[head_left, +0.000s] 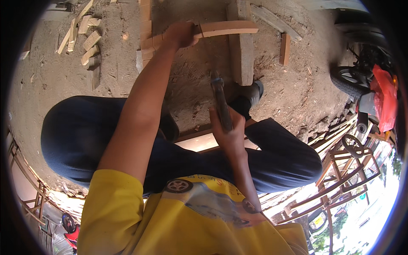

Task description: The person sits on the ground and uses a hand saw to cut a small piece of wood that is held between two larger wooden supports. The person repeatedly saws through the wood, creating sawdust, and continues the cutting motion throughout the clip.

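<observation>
My left hand [182,35] is closed on a light wooden strip [229,28], pressing it near its left part. The strip lies across a thick weathered timber [241,55] on the right and a row of small wooden blocks [145,29] on the left. In my right hand [229,131] is the dark handle of a saw [221,100], its fingers wrapped round it. The saw's thin blade, seen nearly edge-on and blurred, runs away from me to the strip just right of my left hand. How deep it sits in the wood cannot be made out.
Cut wood offcuts [90,40] lie on the dirt floor at far left. A grey plank [276,22] and a short reddish block [285,49] are at far right. A motorcycle wheel [350,80] and a red bag [383,97] stand right, above wooden frames [348,170].
</observation>
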The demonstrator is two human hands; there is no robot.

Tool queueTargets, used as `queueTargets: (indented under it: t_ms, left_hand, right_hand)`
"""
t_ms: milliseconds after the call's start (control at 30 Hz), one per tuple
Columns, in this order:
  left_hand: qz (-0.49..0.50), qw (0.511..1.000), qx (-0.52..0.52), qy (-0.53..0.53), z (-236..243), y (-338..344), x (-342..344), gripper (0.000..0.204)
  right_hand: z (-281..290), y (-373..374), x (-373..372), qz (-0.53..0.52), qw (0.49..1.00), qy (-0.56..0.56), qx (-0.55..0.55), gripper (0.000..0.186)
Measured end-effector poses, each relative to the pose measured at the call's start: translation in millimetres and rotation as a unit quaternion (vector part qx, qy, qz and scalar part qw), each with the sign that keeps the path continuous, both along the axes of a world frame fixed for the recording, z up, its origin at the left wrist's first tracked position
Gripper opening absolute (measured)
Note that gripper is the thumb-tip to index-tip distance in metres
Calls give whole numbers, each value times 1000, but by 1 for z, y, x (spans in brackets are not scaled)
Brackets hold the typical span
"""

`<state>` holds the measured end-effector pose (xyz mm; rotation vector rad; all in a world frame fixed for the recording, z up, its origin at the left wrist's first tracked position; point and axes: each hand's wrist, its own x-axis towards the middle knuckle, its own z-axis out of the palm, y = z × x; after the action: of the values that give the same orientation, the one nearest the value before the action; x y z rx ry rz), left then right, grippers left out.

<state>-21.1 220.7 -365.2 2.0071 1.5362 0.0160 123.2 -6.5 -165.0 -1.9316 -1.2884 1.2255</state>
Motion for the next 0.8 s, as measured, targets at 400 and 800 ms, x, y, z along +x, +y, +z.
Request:
queueTargets:
  t_ms: [400,800]
  left_hand:
    - [-13,998,40,40,8,-7,0,35]
    - [-101,965,208,120,-32,-7,-8,38]
  right_hand:
    - [-9,-6,1,-42,999,31,7,18]
    - [-31,-12,1,-43,996,34,68,13]
